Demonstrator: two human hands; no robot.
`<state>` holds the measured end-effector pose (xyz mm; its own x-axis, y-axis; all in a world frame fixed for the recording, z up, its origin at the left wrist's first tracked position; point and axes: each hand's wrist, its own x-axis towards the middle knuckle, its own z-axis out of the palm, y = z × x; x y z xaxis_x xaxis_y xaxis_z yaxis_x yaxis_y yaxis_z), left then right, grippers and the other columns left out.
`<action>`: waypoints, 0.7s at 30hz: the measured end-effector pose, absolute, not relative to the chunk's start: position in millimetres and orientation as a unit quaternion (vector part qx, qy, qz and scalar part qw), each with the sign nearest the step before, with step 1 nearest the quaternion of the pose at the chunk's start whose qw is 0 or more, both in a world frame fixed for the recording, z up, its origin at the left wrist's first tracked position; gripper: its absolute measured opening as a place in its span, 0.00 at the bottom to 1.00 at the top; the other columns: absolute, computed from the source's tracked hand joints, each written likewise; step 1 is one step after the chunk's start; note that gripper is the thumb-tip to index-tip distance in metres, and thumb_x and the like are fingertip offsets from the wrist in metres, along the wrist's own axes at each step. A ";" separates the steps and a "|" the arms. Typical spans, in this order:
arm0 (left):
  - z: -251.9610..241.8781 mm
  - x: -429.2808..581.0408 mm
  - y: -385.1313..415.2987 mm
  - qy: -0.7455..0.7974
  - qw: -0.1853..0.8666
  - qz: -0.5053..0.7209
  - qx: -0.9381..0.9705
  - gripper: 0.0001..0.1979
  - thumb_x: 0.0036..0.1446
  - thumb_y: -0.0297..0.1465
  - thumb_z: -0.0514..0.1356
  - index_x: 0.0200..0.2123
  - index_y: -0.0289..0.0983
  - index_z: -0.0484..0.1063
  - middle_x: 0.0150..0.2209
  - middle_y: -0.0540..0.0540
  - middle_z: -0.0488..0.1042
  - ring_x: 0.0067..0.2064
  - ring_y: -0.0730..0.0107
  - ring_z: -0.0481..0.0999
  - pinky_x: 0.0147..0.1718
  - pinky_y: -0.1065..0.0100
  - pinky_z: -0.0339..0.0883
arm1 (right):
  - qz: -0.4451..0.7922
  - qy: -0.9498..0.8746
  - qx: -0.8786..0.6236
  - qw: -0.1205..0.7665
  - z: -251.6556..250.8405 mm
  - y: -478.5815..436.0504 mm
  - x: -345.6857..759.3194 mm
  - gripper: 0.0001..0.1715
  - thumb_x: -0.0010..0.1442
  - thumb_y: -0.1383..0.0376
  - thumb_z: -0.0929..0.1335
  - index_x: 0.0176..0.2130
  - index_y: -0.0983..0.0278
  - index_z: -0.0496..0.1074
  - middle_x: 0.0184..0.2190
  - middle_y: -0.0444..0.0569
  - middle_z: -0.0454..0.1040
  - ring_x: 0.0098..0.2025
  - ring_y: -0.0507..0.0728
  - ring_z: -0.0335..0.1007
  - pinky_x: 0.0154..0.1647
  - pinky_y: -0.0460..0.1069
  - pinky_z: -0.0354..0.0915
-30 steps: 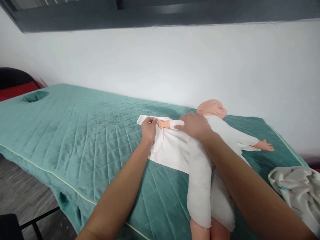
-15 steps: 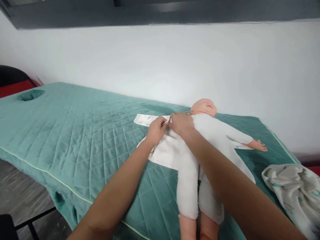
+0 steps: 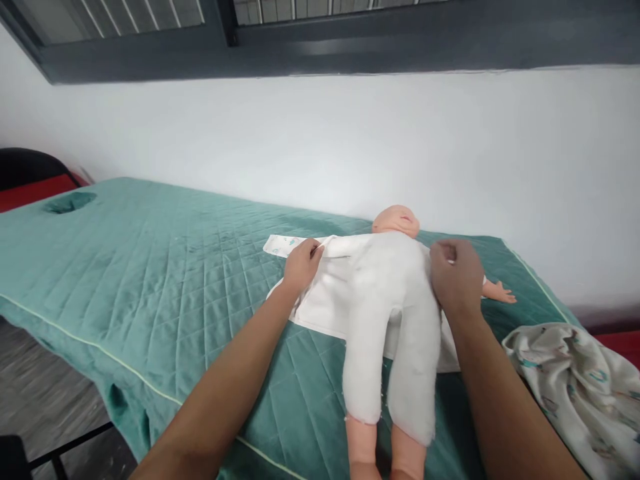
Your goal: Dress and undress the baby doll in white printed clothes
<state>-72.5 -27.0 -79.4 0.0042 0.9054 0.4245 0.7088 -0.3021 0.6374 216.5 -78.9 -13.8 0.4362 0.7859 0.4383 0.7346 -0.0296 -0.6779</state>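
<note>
A baby doll [image 3: 390,280] with a soft white body lies on its back, head toward the wall and legs toward me. Beneath it a white baby garment [image 3: 323,300] is spread open, its patterned sleeve end [image 3: 280,245] reaching out on the left. My left hand [image 3: 303,263] is closed in a pinch on the garment's sleeve, near the doll's arm on that side. Over the doll's other arm, my right hand [image 3: 456,277] is curled closed. A bit of white shows between its fingers, but I cannot make out what it is.
A green quilted cover [image 3: 165,267] lies over the bed, with a hole [image 3: 70,202] at its far left end. Crumpled patterned white cloth [image 3: 575,387] sits at the right edge. Behind stands a white wall [image 3: 300,140] under a dark window frame [image 3: 350,50].
My right hand has left the sleeve beside my left hand and moved across the doll to its other arm. My left hand keeps its pinch. The view has tilted up slightly.
</note>
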 end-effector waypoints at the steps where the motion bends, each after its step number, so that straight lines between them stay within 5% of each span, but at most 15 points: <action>1: -79.2 -72.1 -27.3 0.580 0.120 0.402 0.698 0.10 0.66 0.36 0.53 0.35 0.39 0.70 0.33 0.47 0.76 0.36 0.65 0.72 0.35 0.66 0.60 | 0.051 -0.511 -0.740 0.434 -20.5 -82.8 225.7 0.17 0.61 0.56 0.63 0.44 0.63 0.72 0.42 0.56 0.78 0.45 0.64 0.73 0.48 0.57 0.65; 8: -75.4 -68.6 -34.2 0.606 0.093 0.373 0.696 0.12 0.67 0.38 0.51 0.39 0.40 0.71 0.38 0.45 0.78 0.41 0.62 0.75 0.39 0.65 0.63 | 0.101 -0.511 -0.795 0.310 -28.4 -94.9 233.5 0.20 0.65 0.50 0.59 0.41 0.62 0.69 0.39 0.59 0.78 0.44 0.68 0.73 0.45 0.58 0.64; 21: -49.9 -41.2 -33.0 0.661 0.078 0.302 0.682 0.14 0.68 0.33 0.48 0.42 0.39 0.73 0.42 0.41 0.79 0.43 0.58 0.77 0.41 0.63 0.65 | 0.192 -0.499 -0.735 0.417 -27.7 -102.5 216.1 0.24 0.64 0.48 0.61 0.48 0.61 0.68 0.45 0.58 0.80 0.50 0.68 0.74 0.52 0.59 0.63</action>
